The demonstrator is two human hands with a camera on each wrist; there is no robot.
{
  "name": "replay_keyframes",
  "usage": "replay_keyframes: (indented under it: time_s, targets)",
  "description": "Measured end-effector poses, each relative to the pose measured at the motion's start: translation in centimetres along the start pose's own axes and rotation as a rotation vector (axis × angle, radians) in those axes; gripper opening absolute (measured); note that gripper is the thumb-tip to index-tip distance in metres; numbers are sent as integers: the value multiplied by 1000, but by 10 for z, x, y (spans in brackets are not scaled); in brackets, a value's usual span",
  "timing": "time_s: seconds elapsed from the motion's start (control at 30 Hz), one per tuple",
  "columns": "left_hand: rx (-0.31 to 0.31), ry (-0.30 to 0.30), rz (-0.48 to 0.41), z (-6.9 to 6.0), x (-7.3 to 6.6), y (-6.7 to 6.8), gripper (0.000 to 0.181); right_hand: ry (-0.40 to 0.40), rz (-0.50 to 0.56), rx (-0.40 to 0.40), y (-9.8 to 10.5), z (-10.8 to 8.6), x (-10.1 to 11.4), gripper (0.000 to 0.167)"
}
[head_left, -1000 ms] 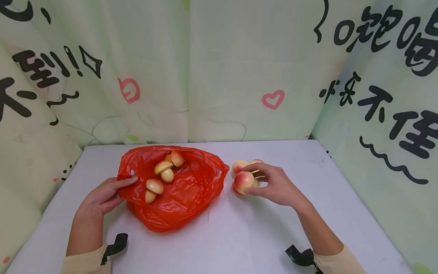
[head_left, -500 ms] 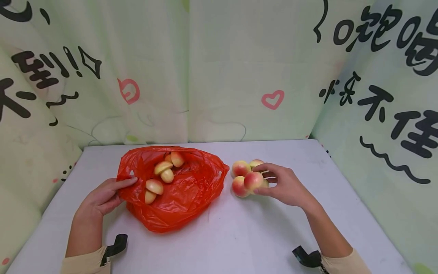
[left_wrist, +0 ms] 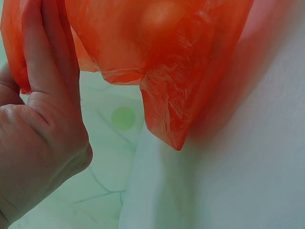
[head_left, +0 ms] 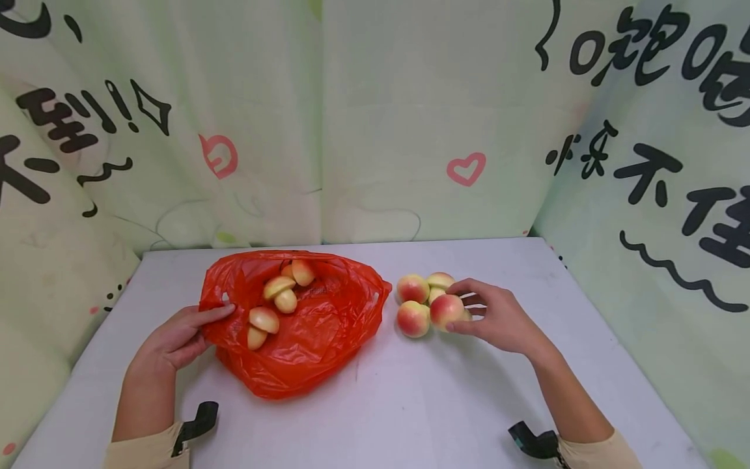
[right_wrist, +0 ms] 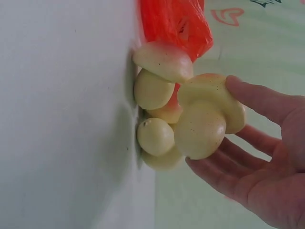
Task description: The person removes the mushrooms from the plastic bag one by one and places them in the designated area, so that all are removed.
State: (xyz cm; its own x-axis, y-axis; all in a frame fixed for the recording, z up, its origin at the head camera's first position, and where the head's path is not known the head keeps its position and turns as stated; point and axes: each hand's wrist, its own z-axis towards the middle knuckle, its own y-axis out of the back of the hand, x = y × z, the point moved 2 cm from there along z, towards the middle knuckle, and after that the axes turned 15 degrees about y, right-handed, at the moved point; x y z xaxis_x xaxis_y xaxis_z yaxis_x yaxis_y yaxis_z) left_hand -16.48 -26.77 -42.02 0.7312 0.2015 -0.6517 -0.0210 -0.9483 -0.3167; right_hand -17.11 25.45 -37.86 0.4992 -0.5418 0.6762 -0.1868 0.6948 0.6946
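A red plastic bag point(head_left: 328, 339) lies mouth up on the table, with several toy mushrooms point(head_left: 264, 319) with pale stems and yellowish caps inside. My left hand point(head_left: 181, 335) grips the bag's left rim, thumb over the plastic; the left wrist view shows the bag point(left_wrist: 162, 95) draped beside the fingers. To the right of the bag, my right hand point(head_left: 498, 319) holds a mushroom with a red-and-yellow cap point(head_left: 446, 311) between thumb and fingers. In the right wrist view, this mushroom point(right_wrist: 202, 129) is off the table surface. Three more mushrooms point(head_left: 413, 319) sit close together just left of it.
A white table point(head_left: 375, 423) carries everything. Pale green curtains point(head_left: 381, 117) with black writing and pink hearts enclose the back and both sides. Black wrist camera mounts point(head_left: 533, 441) sit at both sleeves.
My right hand has moved to the right with the held mushroom, away from the bag, uncovering more of the mushrooms on the table. The left hand and the bag have stayed put.
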Motion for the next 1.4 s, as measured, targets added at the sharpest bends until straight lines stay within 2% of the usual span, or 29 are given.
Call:
replay_keyframes:
  time_s: [0.63, 0.87, 1.4]
  targets:
    - [-3, 1, 4, 1, 0, -1, 49, -43, -30, 64, -7, -4, -21, 51]
    - [-3, -2, 11, 1, 0, -2, 49, -77, -10, 67, -10, -5, -27, 52]
    - [7, 0, 7, 1, -1, -3, 49, -79, 30, 60, -13, -5, -33, 53]
